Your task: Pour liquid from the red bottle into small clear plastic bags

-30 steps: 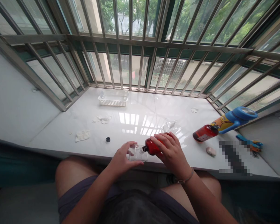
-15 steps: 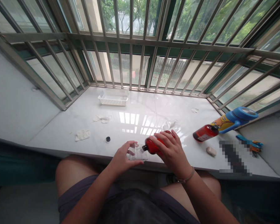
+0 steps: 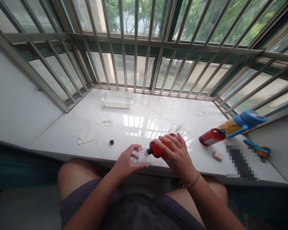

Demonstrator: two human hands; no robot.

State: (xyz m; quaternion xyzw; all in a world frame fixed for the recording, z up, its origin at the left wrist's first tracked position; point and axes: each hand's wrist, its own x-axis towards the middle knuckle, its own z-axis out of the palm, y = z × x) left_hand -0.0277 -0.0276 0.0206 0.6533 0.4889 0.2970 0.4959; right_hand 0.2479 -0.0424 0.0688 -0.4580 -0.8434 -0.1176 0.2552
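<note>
White sill (image 3: pixel 182 110) beneath barred windows (image 3: pixel 144 22)

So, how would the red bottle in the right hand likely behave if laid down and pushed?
The red bottle would probably roll on its side, since its body looks round. Its glossy surface may feel slippery. It likely keeps its shape fairly well, as no dent shows around the right hand's fingers.

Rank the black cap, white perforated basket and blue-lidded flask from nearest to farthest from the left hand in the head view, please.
1. Black cap: just beyond the left hand, slightly leftward.
2. White perforated basket: at the back, by the window bars.
3. Blue-lidded flask: far off to the right.
</note>
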